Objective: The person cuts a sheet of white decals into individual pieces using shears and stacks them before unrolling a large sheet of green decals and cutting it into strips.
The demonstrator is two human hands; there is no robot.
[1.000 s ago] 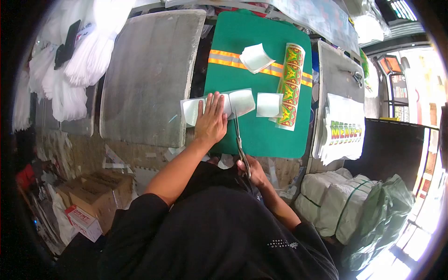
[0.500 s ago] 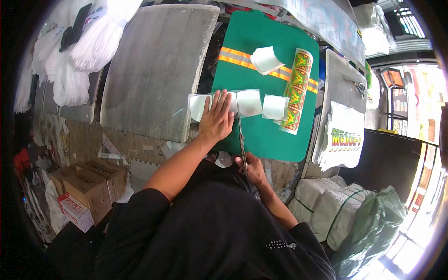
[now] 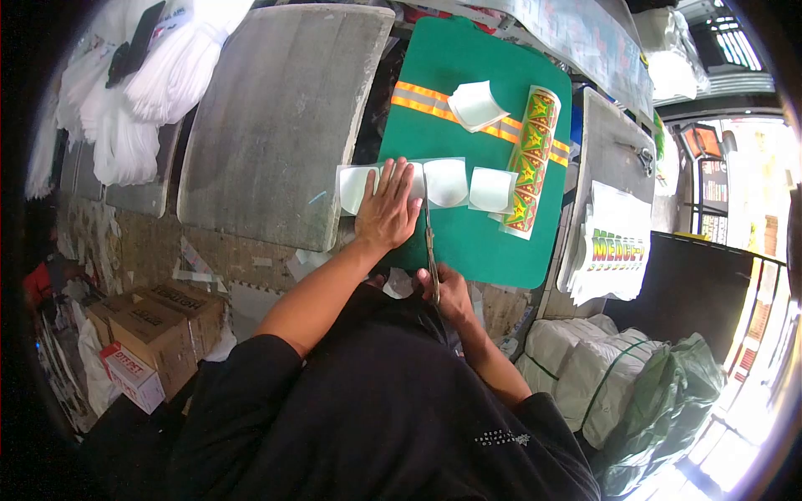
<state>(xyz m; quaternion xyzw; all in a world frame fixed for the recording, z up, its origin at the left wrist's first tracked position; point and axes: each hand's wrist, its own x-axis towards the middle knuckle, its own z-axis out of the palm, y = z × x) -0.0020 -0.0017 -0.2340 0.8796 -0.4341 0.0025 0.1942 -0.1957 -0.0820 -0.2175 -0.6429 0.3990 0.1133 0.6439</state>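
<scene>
My left hand (image 3: 388, 209) lies flat, pressing down a strip of clear film with white shield-shaped patches (image 3: 446, 182). My right hand (image 3: 452, 294) grips a pair of long metal scissors (image 3: 430, 242). Their blades reach up to the strip, between two patches, just right of my left hand. To the right of the strip, a separate cut patch (image 3: 492, 189) rests beside a strip of green, yellow and red star prints (image 3: 535, 159). A small stack of white cut pieces (image 3: 476, 107) sits farther up. All this lies on a green board (image 3: 501, 259) with an orange-and-silver band.
Grey boards stand at left (image 3: 280, 125) and right (image 3: 614, 142); another pair of scissors (image 3: 643, 157) lies on the right one. Printed sheets (image 3: 614, 246) hang near it. White cloth bundles (image 3: 180, 67), cardboard boxes (image 3: 159, 326) and wrapped sacks (image 3: 593, 367) surround the workplace.
My right hand and the scissors' handles have shifted slightly up and to the left. My left hand stays on the film strip, almost unmoved.
</scene>
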